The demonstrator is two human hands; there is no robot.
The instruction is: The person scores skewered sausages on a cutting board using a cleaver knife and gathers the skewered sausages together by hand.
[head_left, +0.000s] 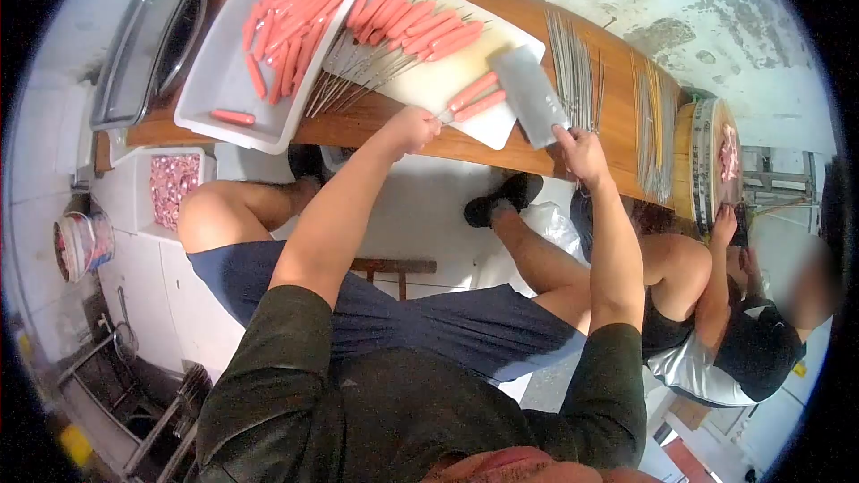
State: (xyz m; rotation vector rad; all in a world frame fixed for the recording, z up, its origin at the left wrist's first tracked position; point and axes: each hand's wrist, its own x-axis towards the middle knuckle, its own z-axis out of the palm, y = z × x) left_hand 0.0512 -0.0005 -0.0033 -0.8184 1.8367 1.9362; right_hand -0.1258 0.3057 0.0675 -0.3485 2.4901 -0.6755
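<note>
My left hand (412, 127) is closed on the end of a metal skewer that carries two pink sausages (474, 96), which lie on the white cutting board (447, 76). My right hand (582, 154) grips the handle end of a steel cleaver (530, 94). Its blade lies flat on the board's right edge, next to the two sausages. Several skewered sausages (416, 22) are piled at the far side of the board. A white tray (210, 80) to the left holds loose sausages (282, 22).
Bundles of bare metal skewers (573, 63) lie on the wooden table (617, 98) right of the board. Another person (743, 331) sits at the right by a round block with meat (727, 154). A metal tray (148, 45), a tub of chopped meat (174, 183) and a bucket (80, 246) stand left.
</note>
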